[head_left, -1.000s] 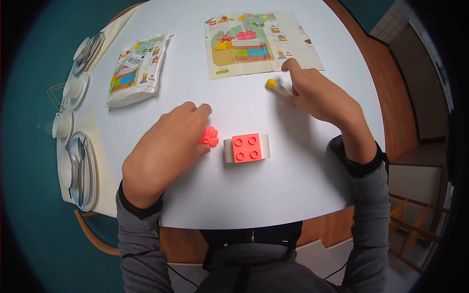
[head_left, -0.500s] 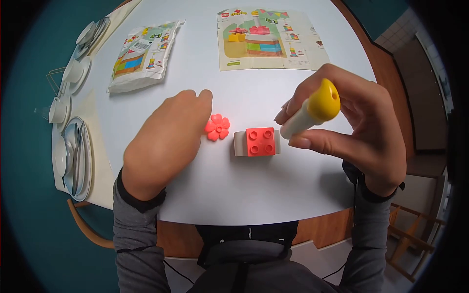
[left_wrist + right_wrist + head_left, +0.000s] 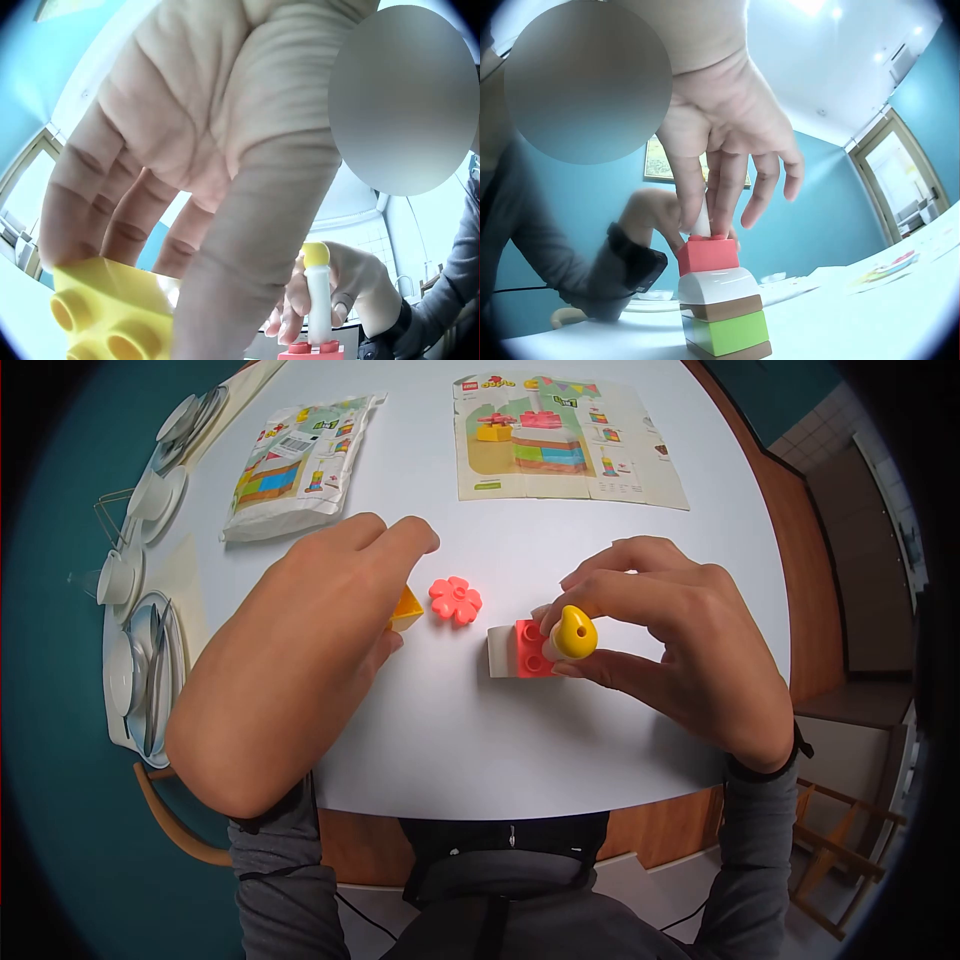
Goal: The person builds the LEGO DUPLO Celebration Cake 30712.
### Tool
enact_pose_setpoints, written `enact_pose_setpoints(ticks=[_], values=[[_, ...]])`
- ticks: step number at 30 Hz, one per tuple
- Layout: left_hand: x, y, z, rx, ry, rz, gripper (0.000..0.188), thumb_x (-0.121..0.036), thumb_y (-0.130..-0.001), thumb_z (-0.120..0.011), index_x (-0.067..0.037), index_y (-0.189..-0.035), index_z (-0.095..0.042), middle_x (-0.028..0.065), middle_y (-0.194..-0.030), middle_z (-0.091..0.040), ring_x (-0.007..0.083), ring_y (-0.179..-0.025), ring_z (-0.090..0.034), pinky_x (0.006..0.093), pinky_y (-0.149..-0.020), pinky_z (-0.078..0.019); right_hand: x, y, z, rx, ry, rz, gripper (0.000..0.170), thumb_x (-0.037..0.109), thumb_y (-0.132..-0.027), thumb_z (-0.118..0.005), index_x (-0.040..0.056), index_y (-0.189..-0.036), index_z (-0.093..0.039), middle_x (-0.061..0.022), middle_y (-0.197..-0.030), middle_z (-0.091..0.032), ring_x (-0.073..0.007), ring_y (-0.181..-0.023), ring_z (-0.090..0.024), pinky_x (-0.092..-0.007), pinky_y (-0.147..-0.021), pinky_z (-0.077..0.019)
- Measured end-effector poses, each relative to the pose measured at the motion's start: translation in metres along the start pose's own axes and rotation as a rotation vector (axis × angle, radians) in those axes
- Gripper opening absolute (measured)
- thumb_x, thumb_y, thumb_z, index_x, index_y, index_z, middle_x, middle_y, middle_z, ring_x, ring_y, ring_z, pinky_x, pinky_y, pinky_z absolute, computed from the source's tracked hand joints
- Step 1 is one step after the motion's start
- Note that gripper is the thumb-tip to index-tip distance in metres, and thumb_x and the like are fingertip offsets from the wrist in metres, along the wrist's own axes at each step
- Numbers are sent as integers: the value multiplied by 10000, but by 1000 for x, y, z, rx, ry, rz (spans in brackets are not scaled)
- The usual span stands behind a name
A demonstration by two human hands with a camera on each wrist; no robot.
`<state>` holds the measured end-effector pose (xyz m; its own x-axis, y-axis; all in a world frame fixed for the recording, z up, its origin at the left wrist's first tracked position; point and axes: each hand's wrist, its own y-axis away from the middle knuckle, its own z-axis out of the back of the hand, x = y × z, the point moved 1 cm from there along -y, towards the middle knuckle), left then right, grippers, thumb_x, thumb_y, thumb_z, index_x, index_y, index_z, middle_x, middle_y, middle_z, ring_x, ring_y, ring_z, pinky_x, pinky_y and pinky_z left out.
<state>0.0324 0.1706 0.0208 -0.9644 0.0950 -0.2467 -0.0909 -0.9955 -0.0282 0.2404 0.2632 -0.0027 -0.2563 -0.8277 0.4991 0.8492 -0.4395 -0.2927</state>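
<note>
My right hand [image 3: 690, 650] pinches a toy candle [image 3: 577, 634] between thumb and fingers. The candle has a white stem and a yellow flame top, and its foot is right at the studs of a red brick [image 3: 524, 652]. In the right wrist view that brick tops a stack with a white rounded piece [image 3: 716, 287] and brown and green bricks [image 3: 736, 334] below. My left hand [image 3: 300, 635] grips a yellow brick [image 3: 112, 307], mostly hidden under the hand in the head view. A coral-pink flower piece [image 3: 456, 601] lies just right of the left fingers.
A printed leaflet [image 3: 570, 445] lies flat at the back of the white table [image 3: 450, 760]. To its left is a white printed bag [image 3: 300, 465]. Along the left edge stand cups [image 3: 116, 578] and plates with cutlery [image 3: 160, 680].
The right hand picked up the candle lying near the leaflet and brought it toward me onto the red brick. The left hand drew away from the flower piece, and the yellow brick in it came into view.
</note>
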Motion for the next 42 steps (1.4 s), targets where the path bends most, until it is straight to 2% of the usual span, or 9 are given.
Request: enact_pose_setpoints(ticks=[6,17,24,28,30,32,34,37,42], values=[[2,1,-1,30,-37,19,548,63,-663,-748,-59,-1152,-533,137,-994,-643,342,-981,-603,398,-831,-485,-2,-3,-3,26,-29,-10,280,28,-614,-822,86,-843,-672,-20,-888,-700,-203,-845,-641,-350,-838,-480],[1,-3,1,15,-5,-88,555,66,-665,-735,-53,-1174,-551,143,-998,-639,336,-950,-601,395,-819,-475,1,-1,-5,48,68,14,275,22,-615,-805,88,-833,-651,-26,-906,-685,-219,-811,-602,-340,-807,-461],[2,-7,0,57,29,-54,555,51,-659,-754,-38,-1167,-550,146,-988,-613,346,-952,-593,396,-820,-479,1,0,-4,34,93,23,255,14,-629,-787,76,-824,-634,-40,-899,-680,-241,-796,-604,-347,-808,-459],[4,-8,-5,103,-25,-1,540,-16,-659,-784,-32,-1147,-552,147,-986,-596,353,-945,-580,395,-807,-478,-10,0,6,-13,137,-22,242,11,-642,-779,70,-836,-645,-51,-895,-676,-250,-792,-603,-348,-800,-461],[1,-10,-11,125,-28,14,532,-38,-659,-791,-33,-1135,-554,147,-980,-593,354,-938,-578,396,-803,-478,-19,0,11,-34,264,-70,235,16,-654,-775,62,-854,-659,-67,-880,-673,-262,-775,-603,-352,-787,-462],[-8,-11,-20,268,-7,17,512,-61,-666,-789,-37,-1119,-551,145,-962,-585,352,-924,-576,401,-799,-479,-22,-1,15,-48,243,-105,243,15,-650,-780,56,-862,-668,-80,-865,-673,-275,-760,-603,-359,-779,-462],[-19,-11,-26,295,19,-4,522,-48,-657,-783,-34,-1117,-537,140,-959,-569,343,-915,-576,399,-795,-481,-27,-1,18,-67,253,-110,237,10,-650,-779,51,-854,-666,-90,-850,-673,-285,-750,-601,-367,-779,-461],[-27,-14,-43,238,98,-213,502,-21,-652,-763,-21,-1095,-526,138,-967,-552,326,-919,-570,388,-780,-484,-32,1,15,-111,230,-109,225,11,-656,-776,45,-844,-658,-99,-847,-671,-299,-745,-593,-375,-769,-462],[-33,-24,-57,285,-55,-243,465,-29,-649,-765,-23,-1057,-541,128,-953,-551,312,-888,-560,395,-750,-475,-28,2,18,-81,221,-139,232,18,-666,-776,39,-857,-646,-103,-837,-664,-306,-751,-598,-374,-730,-472]])
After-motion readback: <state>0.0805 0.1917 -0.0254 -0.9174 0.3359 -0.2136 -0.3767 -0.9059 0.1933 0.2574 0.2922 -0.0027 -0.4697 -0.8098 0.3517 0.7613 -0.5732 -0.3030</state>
